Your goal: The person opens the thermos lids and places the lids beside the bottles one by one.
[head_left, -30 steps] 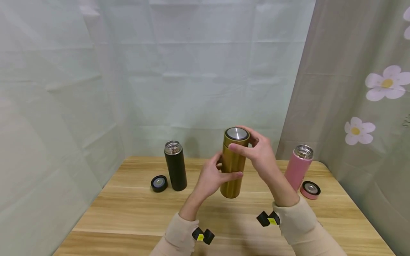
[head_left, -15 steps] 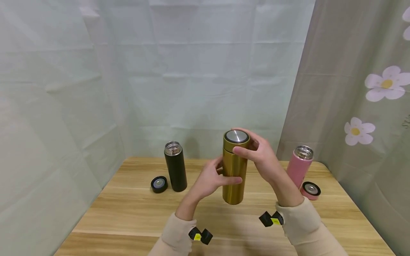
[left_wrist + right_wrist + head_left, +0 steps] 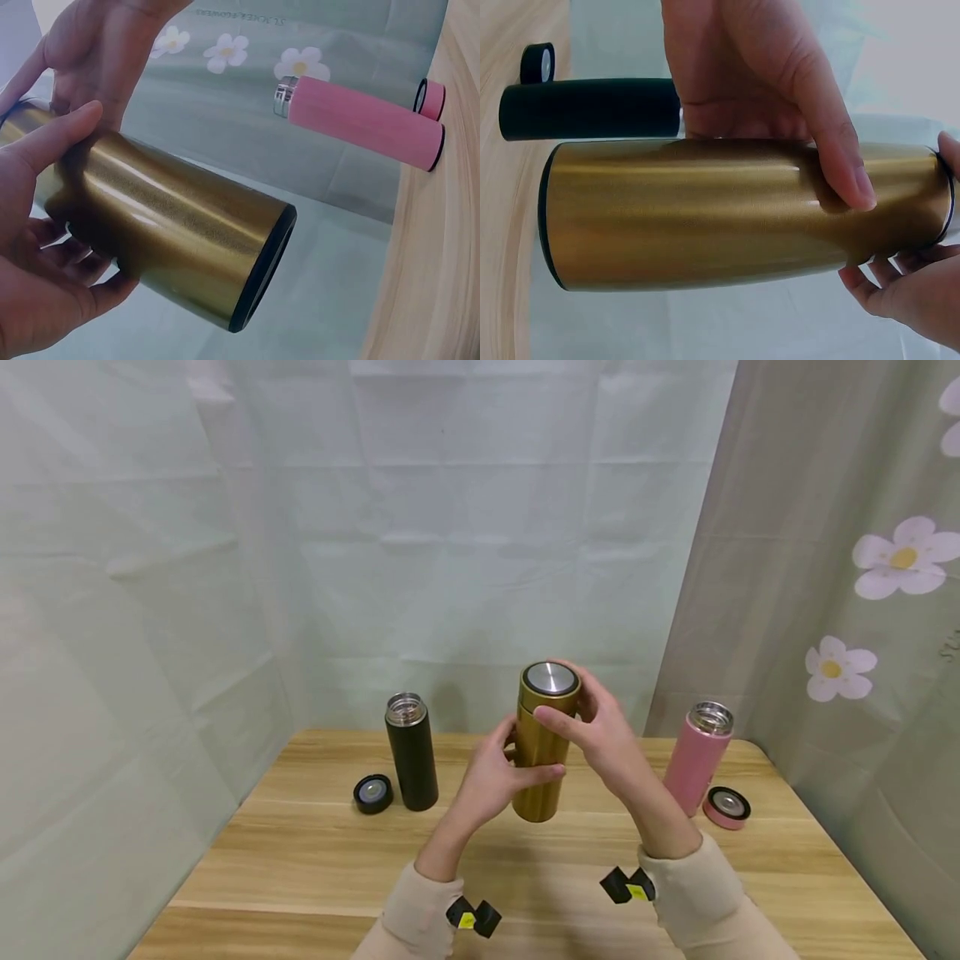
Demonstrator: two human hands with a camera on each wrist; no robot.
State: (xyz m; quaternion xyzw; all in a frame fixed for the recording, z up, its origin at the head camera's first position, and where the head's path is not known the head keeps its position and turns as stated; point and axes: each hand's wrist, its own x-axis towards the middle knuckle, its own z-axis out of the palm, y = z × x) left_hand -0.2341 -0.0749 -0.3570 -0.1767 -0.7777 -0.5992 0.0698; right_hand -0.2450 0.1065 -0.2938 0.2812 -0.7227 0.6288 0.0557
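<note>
In the head view a gold thermos flask [image 3: 536,802] is held upright above the table, tilted slightly, its steel-topped lid [image 3: 551,678] on. My left hand [image 3: 491,777] grips the body from the left, thumb across the front. My right hand [image 3: 603,727] holds the lid end, fingers behind it and thumb near the lid seam. The left wrist view shows the flask's black base [image 3: 262,270] free of both hands. In the right wrist view the left thumb [image 3: 844,169] lies along the gold body.
A black flask [image 3: 412,760] stands lidless at the left, beside its black lid [image 3: 372,793]. On the right stands a lidless pink flask [image 3: 697,764], its pink lid [image 3: 726,808] close by. All are on the wooden table [image 3: 315,877], with a pale curtain [image 3: 480,527] behind.
Both hands and the gold flask dip slightly toward me, then rise back and shift a little left. The right thumb moves left across the flask's front. The other flasks and lids stay put.
</note>
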